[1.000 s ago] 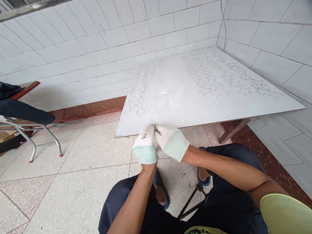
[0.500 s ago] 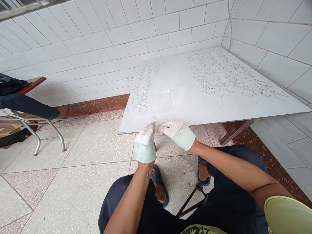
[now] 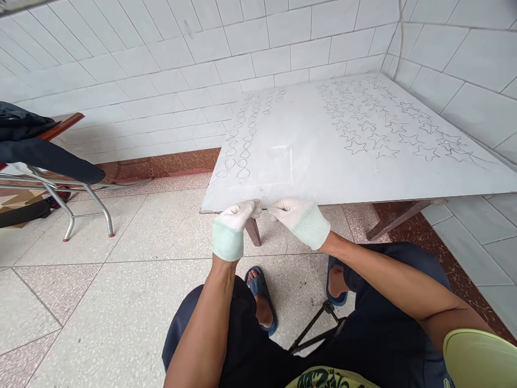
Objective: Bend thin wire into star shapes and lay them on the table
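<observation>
Both my hands wear white gloves with pale green cuffs and meet at the near edge of a white board (image 3: 315,178). My left hand (image 3: 236,221) is closed, thumb and fingers pinching a thin wire (image 3: 264,200). From the other side my right hand (image 3: 297,215) pinches the same wire, a small gap between the two hands. The wire bends up in a small loop above the fingertips, and a loose length hangs below my right hand. On the board lie several wire stars (image 3: 367,126) at the right and rows of twisted wire loops (image 3: 243,168) at the left.
A wooden leg (image 3: 253,231) stands under the board's near edge. At the left is a metal-legged folding chair (image 3: 76,215) with dark cloth (image 3: 52,156) over it. Below me are my slippered feet (image 3: 260,296) and a black folding stand (image 3: 323,323). Tiled walls (image 3: 278,59) border the board.
My hands have drawn slightly apart, the left moving left, so more of the wire shows between them. The view has shifted a little.
</observation>
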A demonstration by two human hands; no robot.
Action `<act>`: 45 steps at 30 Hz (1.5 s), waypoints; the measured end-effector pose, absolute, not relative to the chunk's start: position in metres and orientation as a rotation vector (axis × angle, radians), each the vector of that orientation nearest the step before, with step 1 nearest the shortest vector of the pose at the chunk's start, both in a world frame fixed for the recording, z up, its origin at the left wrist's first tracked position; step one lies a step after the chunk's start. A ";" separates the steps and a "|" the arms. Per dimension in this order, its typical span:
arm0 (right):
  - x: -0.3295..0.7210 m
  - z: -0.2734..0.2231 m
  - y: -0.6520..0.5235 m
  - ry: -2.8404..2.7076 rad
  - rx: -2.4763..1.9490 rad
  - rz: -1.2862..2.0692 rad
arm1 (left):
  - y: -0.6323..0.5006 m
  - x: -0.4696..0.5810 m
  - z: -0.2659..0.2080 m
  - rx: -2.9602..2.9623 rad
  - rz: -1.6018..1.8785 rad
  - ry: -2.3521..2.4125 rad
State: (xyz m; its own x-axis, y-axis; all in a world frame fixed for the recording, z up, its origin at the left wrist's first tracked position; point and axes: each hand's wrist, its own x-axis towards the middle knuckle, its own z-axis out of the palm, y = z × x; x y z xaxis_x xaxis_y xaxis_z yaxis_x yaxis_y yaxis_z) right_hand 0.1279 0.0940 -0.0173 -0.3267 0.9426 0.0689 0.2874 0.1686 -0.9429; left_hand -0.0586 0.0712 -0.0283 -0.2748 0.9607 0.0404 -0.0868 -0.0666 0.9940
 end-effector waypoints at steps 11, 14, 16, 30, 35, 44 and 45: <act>0.126 -0.020 0.091 -1.797 -1.206 1.085 | 0.070 -0.060 -0.028 1.164 1.368 1.428; 0.127 -0.023 0.091 -1.810 -1.205 1.050 | 0.069 -0.060 -0.028 1.166 1.338 1.513; 0.126 -0.026 0.091 -1.810 -1.224 1.038 | 0.066 -0.055 -0.026 1.173 1.334 1.556; 0.138 -0.003 0.101 -1.899 -1.266 1.014 | 0.064 -0.049 -0.025 1.125 1.203 1.347; 0.148 0.005 0.110 -1.999 -1.151 1.033 | 0.064 -0.044 -0.026 1.079 1.189 1.284; 0.141 -0.004 0.102 -1.828 -1.197 1.068 | 0.061 -0.026 -0.030 0.895 1.432 1.208; 0.140 -0.006 0.102 -1.814 -1.197 1.069 | 0.061 -0.026 -0.031 0.900 1.444 1.202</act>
